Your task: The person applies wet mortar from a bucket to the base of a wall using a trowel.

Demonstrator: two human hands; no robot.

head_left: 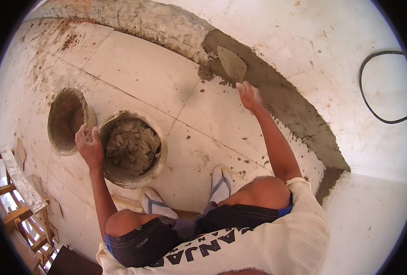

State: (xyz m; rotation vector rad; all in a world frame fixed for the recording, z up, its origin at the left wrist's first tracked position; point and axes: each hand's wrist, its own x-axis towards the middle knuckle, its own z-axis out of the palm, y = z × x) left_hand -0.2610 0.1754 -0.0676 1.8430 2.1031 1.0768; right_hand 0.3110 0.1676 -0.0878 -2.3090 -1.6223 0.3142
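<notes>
Head view: your right hand [250, 97] is closed around the handle end of a trowel [232, 63], whose blade lies at the far right, against the band of wet grey mortar [290, 98] along the base of the wall. Your left hand [90, 145] has its fingers loosely curled and parted, with nothing between them, at the left rim of the nearer bucket [161, 158]; from this angle you can't be sure whether it touches that rim. That bucket holds a large, lumpy heap of grey-brown mix [132, 142]. Just to its left and slightly farther off, a second bucket [59, 121] shows smeared, mortar-coated inner walls. Your sandalled feet [221, 183] are near, right of the filled bucket.
</notes>
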